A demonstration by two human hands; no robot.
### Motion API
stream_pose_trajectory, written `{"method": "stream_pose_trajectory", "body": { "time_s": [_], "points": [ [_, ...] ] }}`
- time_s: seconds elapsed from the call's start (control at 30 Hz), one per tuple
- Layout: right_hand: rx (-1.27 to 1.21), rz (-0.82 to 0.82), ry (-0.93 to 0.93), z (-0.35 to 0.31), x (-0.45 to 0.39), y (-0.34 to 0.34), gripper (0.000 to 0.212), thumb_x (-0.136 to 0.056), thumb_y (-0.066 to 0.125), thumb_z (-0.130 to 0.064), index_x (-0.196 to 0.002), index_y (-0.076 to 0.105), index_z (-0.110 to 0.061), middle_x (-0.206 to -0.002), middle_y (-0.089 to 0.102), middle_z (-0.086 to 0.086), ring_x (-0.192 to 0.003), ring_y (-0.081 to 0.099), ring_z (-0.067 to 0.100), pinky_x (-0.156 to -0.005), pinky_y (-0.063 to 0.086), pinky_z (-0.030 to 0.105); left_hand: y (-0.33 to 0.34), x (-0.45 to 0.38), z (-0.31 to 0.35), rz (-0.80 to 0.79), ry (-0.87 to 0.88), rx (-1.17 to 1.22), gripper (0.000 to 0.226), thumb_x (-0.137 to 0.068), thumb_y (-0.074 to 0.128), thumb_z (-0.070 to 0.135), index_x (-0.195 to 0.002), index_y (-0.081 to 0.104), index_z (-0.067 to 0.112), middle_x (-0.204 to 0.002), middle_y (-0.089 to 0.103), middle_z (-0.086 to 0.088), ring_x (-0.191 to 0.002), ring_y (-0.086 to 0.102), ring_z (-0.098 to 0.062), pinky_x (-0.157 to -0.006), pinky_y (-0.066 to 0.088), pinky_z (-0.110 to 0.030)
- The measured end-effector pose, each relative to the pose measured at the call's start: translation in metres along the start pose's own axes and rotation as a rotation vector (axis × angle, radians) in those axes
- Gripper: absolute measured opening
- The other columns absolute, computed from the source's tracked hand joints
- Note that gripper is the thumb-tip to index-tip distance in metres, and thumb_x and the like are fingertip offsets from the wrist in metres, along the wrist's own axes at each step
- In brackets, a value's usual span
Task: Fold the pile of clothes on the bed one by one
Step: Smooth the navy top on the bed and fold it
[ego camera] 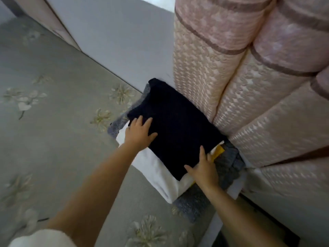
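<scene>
Right hand (203, 168) lies flat on the near corner of the dark knit (174, 129), fingers straight and spread, pressing, not gripping. Left hand (139, 133) is likewise flat on the knit's left edge, fingers extended and released. The knit, navy or black with a coarse nubby weave, is folded into a neat rectangle and sits on top of a stack at the bed's (58, 107) far right edge, against the headboard (249, 90). Under it: a smooth white garment (156, 168), folded, jutting out toward the near side; a sliver of yellow fabric (219, 151) at the right; grey knit (229, 163) at the bottom, fuzzy, marled. Judgement: several pieces are done and stacked; the dark knit looks just placed and being squared or smoothed. No unfolded pile is in view, so what remains cannot be told. The bed cover is grey-green, matte, with pale floral print. The headboard is padded in pink-beige quilted rolls with brown piping.
</scene>
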State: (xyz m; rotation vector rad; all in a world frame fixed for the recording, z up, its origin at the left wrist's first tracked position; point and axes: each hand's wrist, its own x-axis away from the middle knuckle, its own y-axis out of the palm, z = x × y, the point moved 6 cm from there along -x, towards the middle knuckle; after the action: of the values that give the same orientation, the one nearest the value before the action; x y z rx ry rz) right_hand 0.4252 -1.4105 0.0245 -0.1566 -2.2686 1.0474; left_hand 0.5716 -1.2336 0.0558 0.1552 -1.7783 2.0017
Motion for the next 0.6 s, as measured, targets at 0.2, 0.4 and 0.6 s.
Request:
{"method": "stream_pose_trajectory", "body": {
  "time_s": [0.2, 0.4, 0.6],
  "points": [
    [0.311, -0.069, 0.036, 0.010, -0.008, -0.006, 0.087, -0.082, 0.052, -0.060, -0.147, 0.003, -0.029, -0.150, 0.013, 0.010, -0.132, 0.023, 0.032, -0.099, 0.035, 0.043, 0.080, 0.043, 0.028, -0.044, -0.088, 0.072, 0.060, -0.098, 0.022, 0.045, -0.147, -0.005, 0.025, -0.155, -0.011, -0.007, -0.143, -0.007, -0.027, -0.113, 0.013, -0.042],
    [0.370, -0.091, -0.028, 0.012, 0.009, -0.014, 0.079, -0.087, 0.045, -0.057, -0.147, 0.003, -0.027, -0.151, 0.010, 0.015, -0.133, 0.023, 0.035, -0.102, 0.031, 0.043, 0.068, 0.075, 0.021, -0.048, -0.176, 0.045, 0.053, -0.099, 0.025, 0.041, -0.147, 0.009, 0.027, -0.156, 0.003, -0.004, -0.143, 0.002, -0.026, -0.114, 0.013, -0.042],
    [0.512, -0.070, -0.358, -0.021, 0.051, -0.020, 0.066, -0.093, 0.042, -0.046, -0.146, 0.013, -0.020, -0.152, 0.009, 0.013, -0.135, 0.020, 0.032, -0.106, 0.026, 0.042, 0.066, 0.160, 0.006, -0.030, -0.429, 0.140, 0.051, -0.099, 0.031, 0.037, -0.146, 0.018, 0.023, -0.156, 0.005, -0.005, -0.143, 0.003, -0.024, -0.114, 0.012, -0.041]
  ]
}}
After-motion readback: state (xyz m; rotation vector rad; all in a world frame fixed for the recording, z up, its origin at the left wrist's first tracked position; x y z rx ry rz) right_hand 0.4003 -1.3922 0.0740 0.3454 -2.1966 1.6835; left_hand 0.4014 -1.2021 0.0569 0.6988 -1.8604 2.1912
